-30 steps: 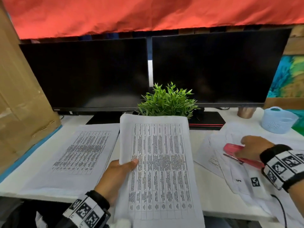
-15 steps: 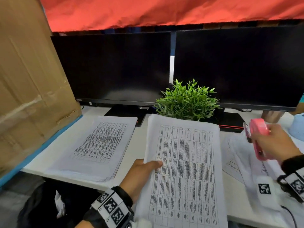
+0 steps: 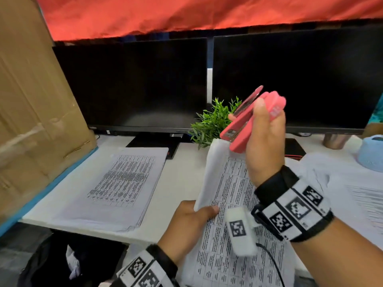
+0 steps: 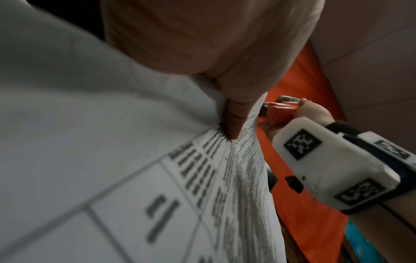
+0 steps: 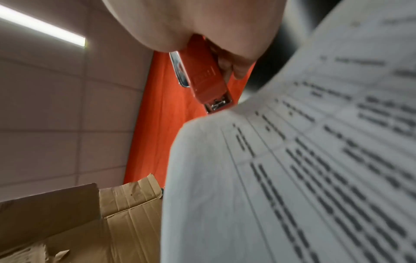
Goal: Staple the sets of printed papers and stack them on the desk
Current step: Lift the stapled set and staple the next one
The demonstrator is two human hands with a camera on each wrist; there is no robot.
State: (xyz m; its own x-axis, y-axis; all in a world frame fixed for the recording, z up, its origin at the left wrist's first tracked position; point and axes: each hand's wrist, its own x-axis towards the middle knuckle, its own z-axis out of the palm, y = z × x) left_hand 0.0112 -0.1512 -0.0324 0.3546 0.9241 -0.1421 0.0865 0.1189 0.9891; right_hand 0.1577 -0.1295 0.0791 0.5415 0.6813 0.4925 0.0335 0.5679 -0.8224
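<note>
Partly hidden stapler [image 3: 246, 123] in right hand [image 3: 263, 150]

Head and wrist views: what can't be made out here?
- Printed text on the held papers: blurred in every view.
- Stapler mouth against the paper corner: the right wrist view cuts it off behind the sheet.
- Left hand fingers: hidden under the papers.
- Blue basket: cut by the head view's edge.

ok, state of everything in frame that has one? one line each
stapler: lifted, gripped by right hand, mouth at the set's top corner
held paper set: raised, bent, pinched by left hand
paper stack: flat on the desk
monitors: dark
</note>
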